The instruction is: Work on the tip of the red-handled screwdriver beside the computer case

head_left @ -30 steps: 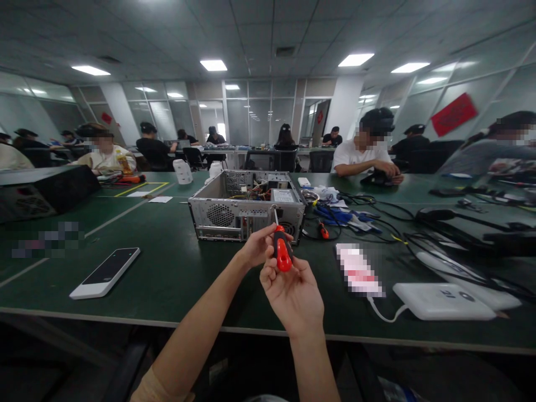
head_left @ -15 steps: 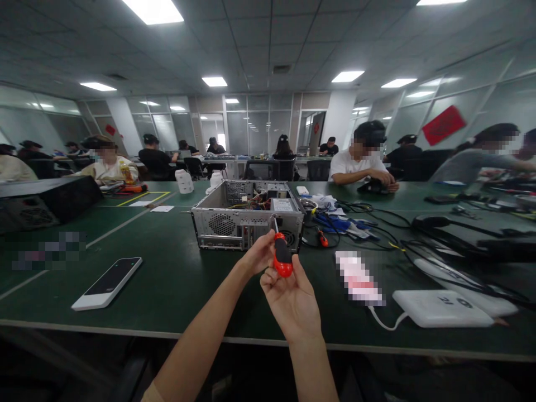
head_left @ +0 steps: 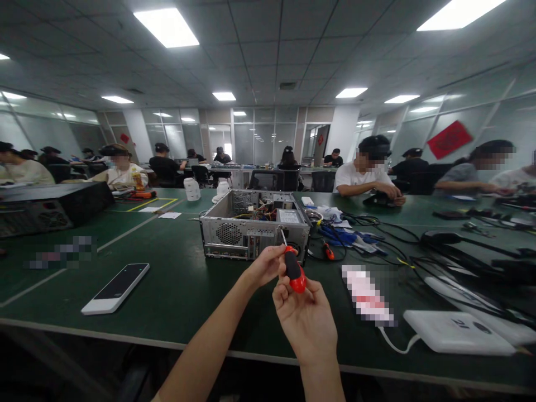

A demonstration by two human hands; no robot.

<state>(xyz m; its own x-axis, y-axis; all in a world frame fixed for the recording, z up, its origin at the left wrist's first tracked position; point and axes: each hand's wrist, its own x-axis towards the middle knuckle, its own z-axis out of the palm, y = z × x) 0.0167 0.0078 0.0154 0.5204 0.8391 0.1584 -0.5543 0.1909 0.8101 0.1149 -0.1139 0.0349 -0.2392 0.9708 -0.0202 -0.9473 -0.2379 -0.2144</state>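
A red-and-black screwdriver (head_left: 294, 269) points away from me, its metal shaft reaching the back panel of an open computer case (head_left: 228, 231). The tip meets the panel's upper edge near the power supply, though what it touches there is too small to make out. My left hand (head_left: 264, 267) pinches the front of the handle, close to the shaft. Behind it, my right hand (head_left: 307, 315) is palm up, with curled fingers and thumb around the rear end of the handle. Wires show inside the case, which lies on the green table (head_left: 176, 285).
A second red-and-black screwdriver (head_left: 328, 251) lies right of the case, by blue-and-white gloves (head_left: 355, 239) and black cables (head_left: 393, 226). A phone-like device (head_left: 117, 287) is at left, a white power bank (head_left: 458, 332) at right. Another computer case (head_left: 54, 206) stands far left. Several people sit beyond.
The whole view has shifted, so the table and case appear lower and further right. The handle slants slightly more, and my right thumb has slid down toward its end. Both hands stay on the screwdriver.
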